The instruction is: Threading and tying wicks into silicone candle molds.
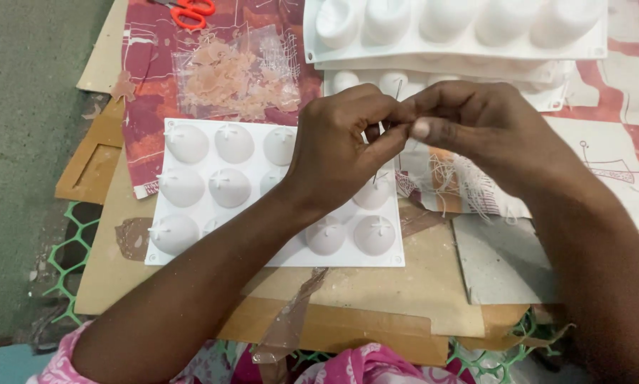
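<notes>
- The white dome mould (191, 245) lies on cardboard (376, 284), stacked moulds (461, 50) just beyond; bare cardboard lies near the body.
- The left hand (337, 146) and right hand (476, 124) meet above the mould, fingertips pinched narrowly on a thin needle (397, 91) poking up between them.

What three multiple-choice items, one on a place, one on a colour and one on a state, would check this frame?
1. Where do the scissors lie?
A. top left, on the patterned cloth
B. on the dome mould
C. in a hand

2. What colour are the scissor handles?
A. blue
B. orange-red
C. green

3. How do the left hand and right hand stand?
A. flat on the cardboard
B. far apart
C. fingertips together, pinching a thin needle

Key: 1 A, they rest beside the clear bag; 2 B, the handles show orange-red; 3 C, the fingertips meet above the white dome mould.
</notes>
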